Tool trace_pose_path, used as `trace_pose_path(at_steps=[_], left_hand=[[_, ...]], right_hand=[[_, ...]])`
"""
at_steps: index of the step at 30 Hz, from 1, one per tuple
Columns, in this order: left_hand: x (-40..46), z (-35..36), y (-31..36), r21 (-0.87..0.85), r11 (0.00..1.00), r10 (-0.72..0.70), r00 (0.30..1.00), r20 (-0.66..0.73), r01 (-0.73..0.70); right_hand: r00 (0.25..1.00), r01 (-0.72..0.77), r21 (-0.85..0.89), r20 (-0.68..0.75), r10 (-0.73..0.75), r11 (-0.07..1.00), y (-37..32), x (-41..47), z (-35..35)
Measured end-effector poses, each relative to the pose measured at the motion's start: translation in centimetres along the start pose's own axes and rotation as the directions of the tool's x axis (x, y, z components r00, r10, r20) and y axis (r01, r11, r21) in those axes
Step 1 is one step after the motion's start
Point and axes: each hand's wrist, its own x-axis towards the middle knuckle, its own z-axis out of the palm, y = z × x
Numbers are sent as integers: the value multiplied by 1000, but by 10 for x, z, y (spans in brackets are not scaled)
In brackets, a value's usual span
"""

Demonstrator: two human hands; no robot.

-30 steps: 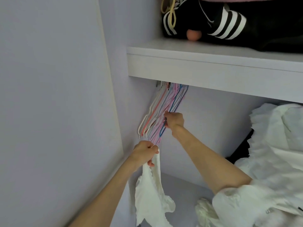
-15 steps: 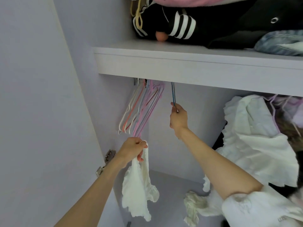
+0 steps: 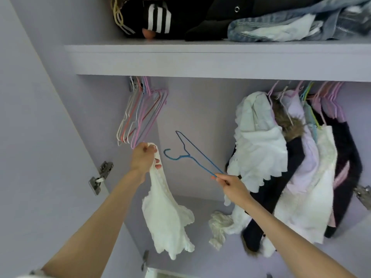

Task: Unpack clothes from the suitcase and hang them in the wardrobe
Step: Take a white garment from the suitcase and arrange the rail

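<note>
The left hand (image 3: 144,157) is gripping a white garment (image 3: 166,219) by its top edge, dangling soft and light inside the wardrobe. The right hand (image 3: 230,184) is pinching one end of a thin blue hanger (image 3: 192,155), probably stiff; shoulder openings look best for threading.

Your count inside the wardrobe

You have two hands up, left (image 3: 143,157) and right (image 3: 233,186), one blue hanger (image 3: 192,153), one white garment (image 3: 166,217), one bunch of empty hangers (image 3: 140,115) too tangled to count, one shelf (image 3: 200,61), and three door hinges: two left (image 3: 101,177), one right (image 3: 363,195).
</note>
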Motion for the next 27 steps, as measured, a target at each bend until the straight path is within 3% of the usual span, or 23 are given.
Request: trace_pose_path(at_steps=[3, 8, 12, 15, 18, 20, 22, 24, 26, 27], left_hand=[[-15, 14, 2, 24, 999, 37, 999, -5, -37], [-49, 41, 3, 244, 952, 106, 948, 299, -183], [-61, 55, 1, 457, 795, 227, 895, 384, -398], [-59, 61, 3, 492, 722, 261, 850, 458, -486], [-66, 65, 12, 471, 704, 346, 836, 425, -531], [-73, 63, 23, 481, 654, 480, 812, 332, -584], [-76, 61, 36, 512, 526, 666, 703, 248, -679], [-73, 60, 54, 555, 313, 843, 495, 211, -770], [-65, 63, 72, 616, 120, 920, 321, 227, -778], [-62, 65, 82, 640, 51, 930, 271, 250, -766]], right_hand=[[999, -20, -42, 29, 22, 999, 16, -28, -13], [1000, -14, -16, 20, 15, 1000, 16, -52, -24], [1000, -16, -18, 24, 16, 1000, 8, -60, -22], [996, -88, 47, 27, 87, 995, 0, -58, -19], [972, -233, 190, 76, 222, 954, -9, -56, -23], [952, -305, 310, 92, 291, 901, -12, -53, -30], [943, -319, 457, 62, 328, 830, -18, -46, -45], [944, -266, 539, -20, 328, 799, -25, -36, -65], [940, -182, 585, -134, 315, 791, -34, -25, -85], [927, -143, 600, -198, 319, 787, -39, -17, -96]])
